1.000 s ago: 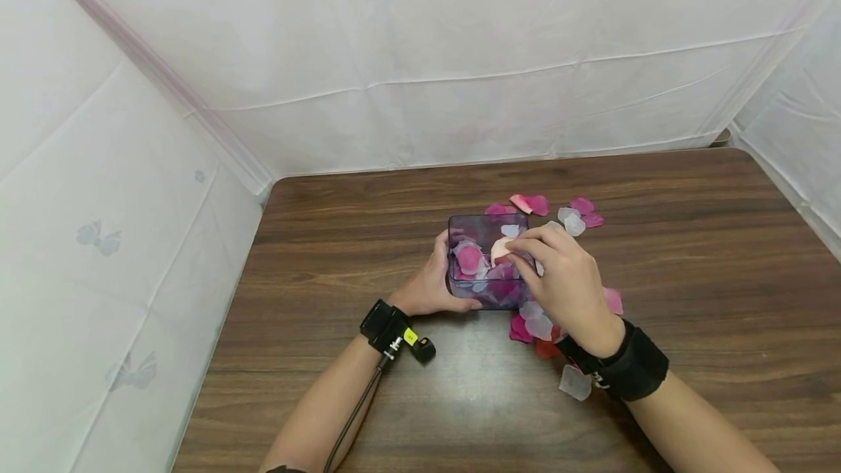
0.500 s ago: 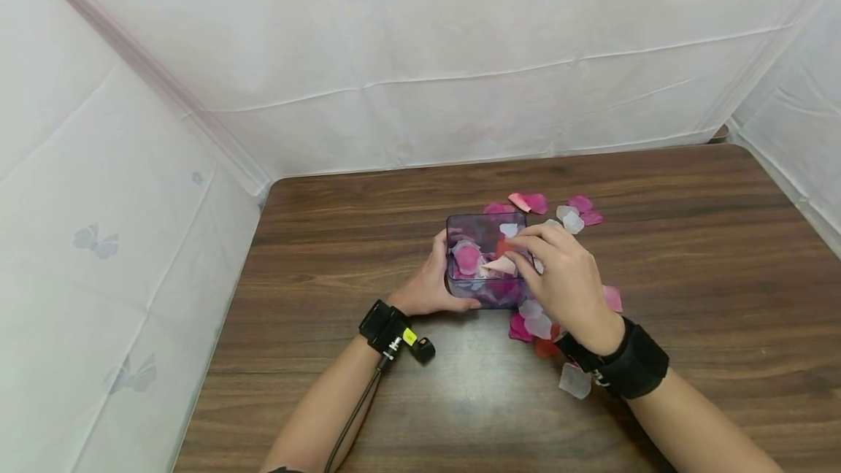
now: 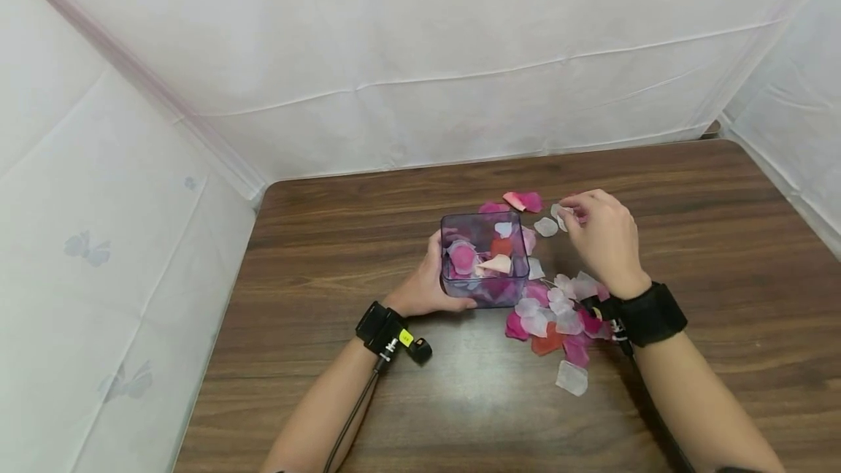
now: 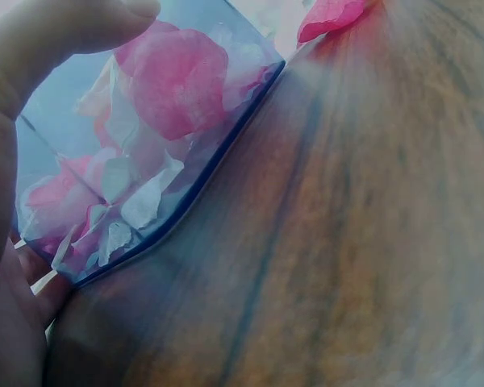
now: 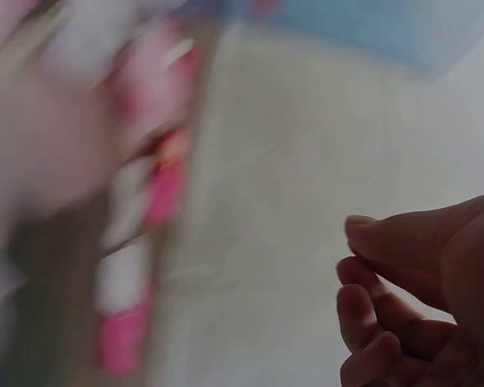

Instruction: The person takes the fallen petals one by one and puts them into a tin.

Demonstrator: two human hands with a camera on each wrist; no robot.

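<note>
A see-through purple box (image 3: 474, 225) without a lid is tilted toward the head camera. My left hand (image 3: 427, 285) grips it by its left side, thumb along the near wall. Inside lie artificial flower petals: a round pink petal (image 3: 463, 259), a red petal (image 3: 501, 247), a folded peach petal (image 3: 497, 263) and others. The left wrist view shows more petals pressed against the clear wall (image 4: 177, 85). My right hand (image 3: 604, 236) hovers over white petals (image 3: 558, 216) right of the box. Its thumb and fingertips (image 5: 356, 266) are loosely bent and close together, with nothing visible between them.
A loose pile of pink, white and red petals (image 3: 558, 305) spreads on the wooden table (image 3: 342, 239) right of the box. More pink petals (image 3: 532, 201) lie behind it. White sheeting (image 3: 420, 35) hangs along the table's back and sides.
My right hand has let go of a red and a peach petal inside the box. It has moved right and away from me, uncovering the petal pile. The left hand keeps its grip.
</note>
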